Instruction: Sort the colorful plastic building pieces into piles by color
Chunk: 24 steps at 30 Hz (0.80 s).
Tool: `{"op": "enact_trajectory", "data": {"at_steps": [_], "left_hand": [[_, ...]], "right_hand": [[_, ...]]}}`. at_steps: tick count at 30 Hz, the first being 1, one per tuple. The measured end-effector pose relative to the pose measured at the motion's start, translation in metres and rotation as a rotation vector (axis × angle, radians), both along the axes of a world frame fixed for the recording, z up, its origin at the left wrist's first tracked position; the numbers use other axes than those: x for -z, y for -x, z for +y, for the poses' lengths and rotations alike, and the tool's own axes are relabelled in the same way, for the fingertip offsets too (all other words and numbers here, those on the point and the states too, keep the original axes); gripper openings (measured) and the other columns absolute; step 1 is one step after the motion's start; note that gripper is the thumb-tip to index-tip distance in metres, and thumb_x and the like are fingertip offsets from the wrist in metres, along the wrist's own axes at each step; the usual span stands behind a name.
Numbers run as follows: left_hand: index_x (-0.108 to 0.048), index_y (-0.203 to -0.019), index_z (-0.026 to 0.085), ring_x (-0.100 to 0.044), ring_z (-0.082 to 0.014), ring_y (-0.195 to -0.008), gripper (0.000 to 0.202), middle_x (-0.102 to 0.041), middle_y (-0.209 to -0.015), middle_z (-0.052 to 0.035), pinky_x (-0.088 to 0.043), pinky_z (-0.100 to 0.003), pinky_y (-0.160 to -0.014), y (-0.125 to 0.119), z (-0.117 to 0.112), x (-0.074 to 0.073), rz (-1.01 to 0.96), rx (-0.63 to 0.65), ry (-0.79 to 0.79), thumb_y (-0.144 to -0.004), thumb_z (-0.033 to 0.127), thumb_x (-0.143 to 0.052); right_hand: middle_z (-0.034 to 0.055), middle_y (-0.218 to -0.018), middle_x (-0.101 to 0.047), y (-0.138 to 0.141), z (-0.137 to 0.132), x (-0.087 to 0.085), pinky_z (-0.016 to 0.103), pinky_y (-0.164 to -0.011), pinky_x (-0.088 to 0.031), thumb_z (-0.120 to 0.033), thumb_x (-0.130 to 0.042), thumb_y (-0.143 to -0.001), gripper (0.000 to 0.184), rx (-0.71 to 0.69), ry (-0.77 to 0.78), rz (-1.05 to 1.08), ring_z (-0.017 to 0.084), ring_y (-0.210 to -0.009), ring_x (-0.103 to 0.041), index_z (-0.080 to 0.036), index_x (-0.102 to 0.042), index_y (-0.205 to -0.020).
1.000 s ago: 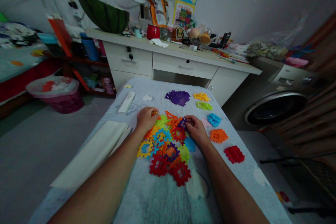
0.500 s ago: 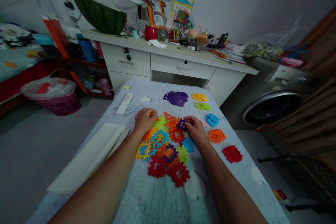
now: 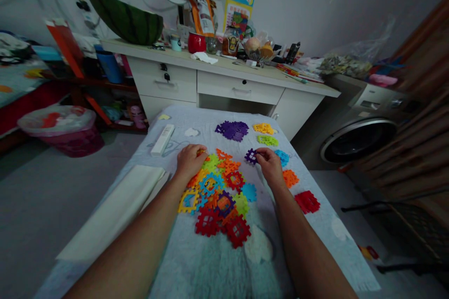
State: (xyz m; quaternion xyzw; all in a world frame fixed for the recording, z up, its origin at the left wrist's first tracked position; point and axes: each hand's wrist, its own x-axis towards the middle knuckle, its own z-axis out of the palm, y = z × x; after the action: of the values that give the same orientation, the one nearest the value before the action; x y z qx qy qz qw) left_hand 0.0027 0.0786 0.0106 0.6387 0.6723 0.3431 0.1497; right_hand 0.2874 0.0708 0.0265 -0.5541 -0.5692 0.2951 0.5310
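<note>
In my right hand (image 3: 269, 163) a purple interlocking plastic tile (image 3: 250, 156) with a window lattice is pinched at its right edge, above the cloth. My left hand (image 3: 189, 163) is closed at the far left of a mixed pile, with an orange tile (image 3: 201, 152) showing at its fingertips. The pile holds red (image 3: 237, 231), blue (image 3: 212, 184), yellow (image 3: 188, 201), green, orange and purple tiles, many overlapping. Beyond it lies a heap of purple tiles (image 3: 233, 131). Down the right side run separate groups: yellow (image 3: 264, 128), green (image 3: 267, 140), blue (image 3: 282, 157), orange (image 3: 290, 178) and red (image 3: 307, 202).
A light patterned cloth (image 3: 217, 271) covers the table. At its left lie a white box (image 3: 163, 140) and a folded cream sheet (image 3: 115, 212). Behind stands a white desk (image 3: 242, 86) with a watermelon piece (image 3: 128, 21) and jars; a washing machine (image 3: 354, 121) is at right.
My right hand has lifted the purple tile away from the pile and carried it right and slightly farther off. My left hand stays at the pile. The view has shifted slightly.
</note>
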Motion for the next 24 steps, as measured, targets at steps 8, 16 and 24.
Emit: {"op": "enact_trajectory", "data": {"at_steps": [8,16,24], "left_hand": [[-0.073,-0.099,0.024,-0.062,-0.0224,-0.102,0.029,-0.070,-0.105,-0.0044,-0.045,-0.035,-0.093,0.001,0.003,0.004,-0.020,0.013,-0.020,-0.082,0.035,-0.052],[-0.073,-0.096,0.024,-0.061,-0.0229,-0.103,0.029,-0.070,-0.103,-0.0052,-0.044,-0.036,-0.095,0.000,0.001,0.001,-0.067,-0.001,-0.022,-0.086,0.039,-0.050],[-0.072,-0.102,0.023,-0.060,-0.0223,-0.110,0.034,-0.068,-0.111,-0.0062,-0.043,-0.037,-0.102,0.003,0.006,0.009,-0.068,0.002,-0.088,-0.088,0.027,-0.041]], "right_hand": [[0.0036,-0.076,-0.069,-0.002,0.002,-0.002,0.026,-0.048,-0.044,-0.043,-0.066,-0.066,0.034,0.027,0.076,0.153,0.016,-0.056,-0.059,-0.019,-0.065,-0.089],[0.0026,-0.071,-0.068,0.003,0.000,0.005,0.027,-0.047,-0.044,-0.040,-0.062,-0.069,0.027,0.012,0.101,0.107,0.016,-0.053,-0.058,-0.019,-0.065,-0.086],[0.0020,-0.072,-0.068,0.008,-0.003,0.007,0.027,-0.051,-0.043,-0.039,-0.057,-0.070,0.028,-0.019,0.112,0.008,0.015,-0.055,-0.057,-0.019,-0.064,-0.088]]}}
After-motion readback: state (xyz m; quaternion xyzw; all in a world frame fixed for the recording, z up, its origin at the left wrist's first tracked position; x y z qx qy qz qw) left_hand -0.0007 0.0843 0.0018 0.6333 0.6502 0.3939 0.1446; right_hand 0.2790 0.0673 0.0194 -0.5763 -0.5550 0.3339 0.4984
